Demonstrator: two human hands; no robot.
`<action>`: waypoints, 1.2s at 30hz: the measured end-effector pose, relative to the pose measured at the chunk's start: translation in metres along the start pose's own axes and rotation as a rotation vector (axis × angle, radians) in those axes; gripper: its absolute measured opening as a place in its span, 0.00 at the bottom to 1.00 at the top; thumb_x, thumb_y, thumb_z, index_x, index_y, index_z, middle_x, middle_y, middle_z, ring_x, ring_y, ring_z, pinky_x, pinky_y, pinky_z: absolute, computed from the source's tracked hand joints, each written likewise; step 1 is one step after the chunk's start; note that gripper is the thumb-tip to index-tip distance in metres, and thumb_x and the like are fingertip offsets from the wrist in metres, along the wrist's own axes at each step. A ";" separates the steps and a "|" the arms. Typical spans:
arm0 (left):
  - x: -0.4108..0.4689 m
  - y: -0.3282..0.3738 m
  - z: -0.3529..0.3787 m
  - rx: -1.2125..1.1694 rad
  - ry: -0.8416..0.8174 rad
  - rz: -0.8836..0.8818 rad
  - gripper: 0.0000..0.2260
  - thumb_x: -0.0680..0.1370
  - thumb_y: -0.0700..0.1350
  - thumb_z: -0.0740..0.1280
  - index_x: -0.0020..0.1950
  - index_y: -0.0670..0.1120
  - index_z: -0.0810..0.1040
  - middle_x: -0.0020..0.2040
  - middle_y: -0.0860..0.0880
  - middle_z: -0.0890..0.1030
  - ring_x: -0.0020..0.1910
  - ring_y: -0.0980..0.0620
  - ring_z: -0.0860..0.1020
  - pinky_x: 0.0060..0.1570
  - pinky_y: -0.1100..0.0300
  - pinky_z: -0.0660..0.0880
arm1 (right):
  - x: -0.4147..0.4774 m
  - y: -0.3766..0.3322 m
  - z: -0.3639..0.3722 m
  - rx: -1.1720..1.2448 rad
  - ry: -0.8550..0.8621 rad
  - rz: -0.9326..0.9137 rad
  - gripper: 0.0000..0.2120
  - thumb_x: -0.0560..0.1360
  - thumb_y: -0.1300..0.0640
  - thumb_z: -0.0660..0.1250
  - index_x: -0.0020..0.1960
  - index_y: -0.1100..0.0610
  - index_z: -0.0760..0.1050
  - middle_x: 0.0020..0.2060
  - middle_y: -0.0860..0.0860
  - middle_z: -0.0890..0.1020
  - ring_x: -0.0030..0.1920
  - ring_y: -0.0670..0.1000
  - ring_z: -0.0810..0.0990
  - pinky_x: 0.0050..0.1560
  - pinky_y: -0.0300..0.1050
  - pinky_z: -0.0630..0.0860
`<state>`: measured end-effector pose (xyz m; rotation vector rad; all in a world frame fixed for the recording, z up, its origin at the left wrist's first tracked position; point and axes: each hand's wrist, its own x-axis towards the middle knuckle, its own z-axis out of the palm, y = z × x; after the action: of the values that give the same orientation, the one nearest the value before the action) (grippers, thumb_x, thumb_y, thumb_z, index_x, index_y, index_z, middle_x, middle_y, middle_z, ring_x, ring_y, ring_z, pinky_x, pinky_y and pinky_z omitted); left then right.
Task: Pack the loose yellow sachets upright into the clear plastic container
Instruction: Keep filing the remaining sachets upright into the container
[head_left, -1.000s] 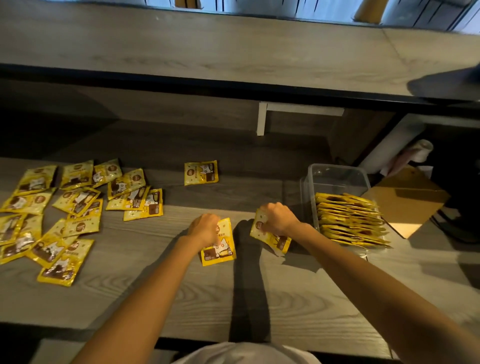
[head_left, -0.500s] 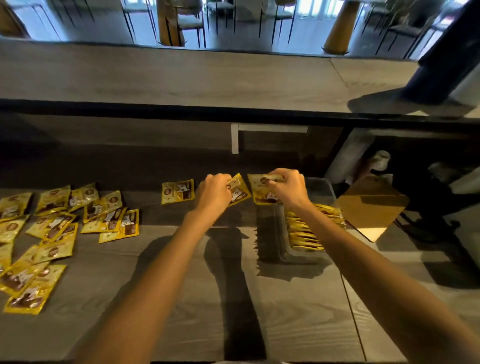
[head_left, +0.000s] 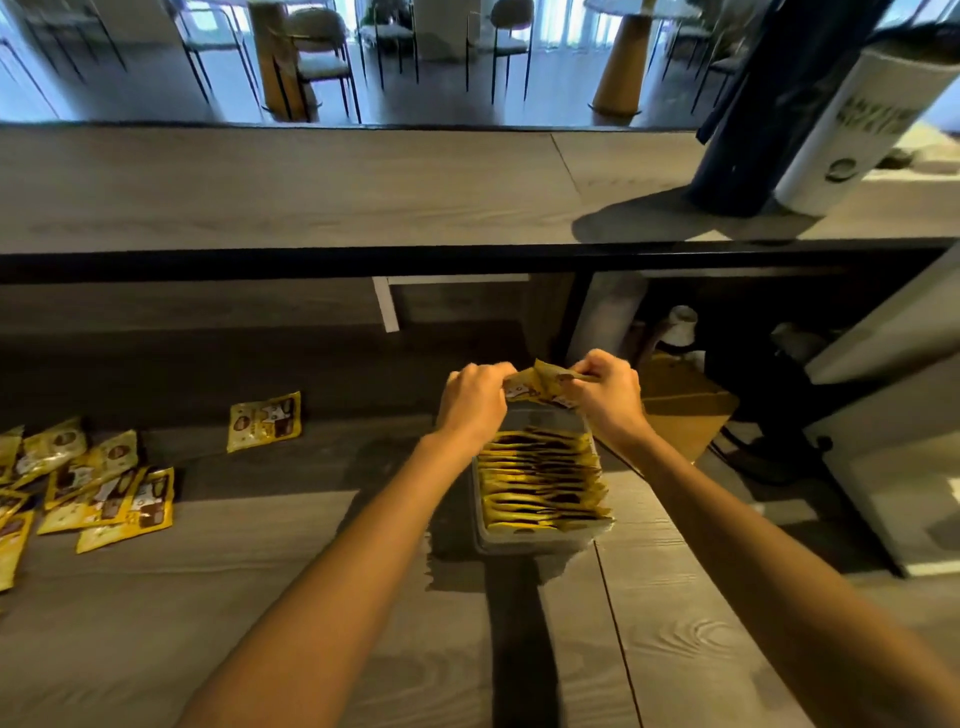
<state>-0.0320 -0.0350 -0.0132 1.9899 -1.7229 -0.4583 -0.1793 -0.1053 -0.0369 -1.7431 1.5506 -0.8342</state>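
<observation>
Sachets (head_left: 537, 388) pinched at both ends by left hand (head_left: 475, 400) and right hand (head_left: 605, 395) above far end of clear container (head_left: 530, 543) — best squared edge-on, then slid upright behind packed row (head_left: 540, 478) — loose pile (head_left: 104, 488) lies on tabletop (head_left: 260, 597).

One clear rectangular plastic container (head_left: 535, 541) holds a row of upright yellow foil sachets (head_left: 540, 475), well over ten, too overlapped to count. Two bare hands, left hand (head_left: 471, 402) and right hand (head_left: 609, 397), pinch what look like two held sachets (head_left: 543, 387). One lone sachet (head_left: 265, 422) lies apart; roughly ten loose sachets (head_left: 104, 488) cluster leftward.
</observation>
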 end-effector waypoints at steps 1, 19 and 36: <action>0.001 0.003 0.006 0.019 -0.031 -0.004 0.16 0.79 0.36 0.56 0.61 0.46 0.78 0.55 0.42 0.81 0.57 0.42 0.77 0.57 0.51 0.72 | 0.002 0.006 -0.001 -0.003 -0.010 0.010 0.04 0.71 0.61 0.70 0.39 0.54 0.77 0.38 0.53 0.81 0.43 0.53 0.80 0.41 0.48 0.79; 0.008 -0.016 0.034 0.064 -0.508 -0.254 0.15 0.82 0.44 0.49 0.51 0.41 0.74 0.55 0.40 0.78 0.58 0.43 0.75 0.67 0.43 0.62 | 0.004 0.032 0.005 -0.326 -0.607 -0.075 0.16 0.79 0.61 0.57 0.65 0.61 0.73 0.61 0.58 0.78 0.61 0.56 0.77 0.61 0.48 0.73; -0.004 -0.012 0.032 0.011 -0.396 -0.255 0.17 0.82 0.44 0.50 0.65 0.42 0.71 0.64 0.41 0.74 0.64 0.44 0.71 0.65 0.48 0.65 | -0.009 0.037 0.003 -0.449 -0.571 -0.176 0.17 0.81 0.54 0.52 0.57 0.58 0.76 0.55 0.56 0.81 0.57 0.55 0.77 0.70 0.55 0.61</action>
<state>-0.0400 -0.0340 -0.0471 2.2519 -1.6918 -0.9893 -0.1993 -0.0990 -0.0686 -2.2098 1.2572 -0.0243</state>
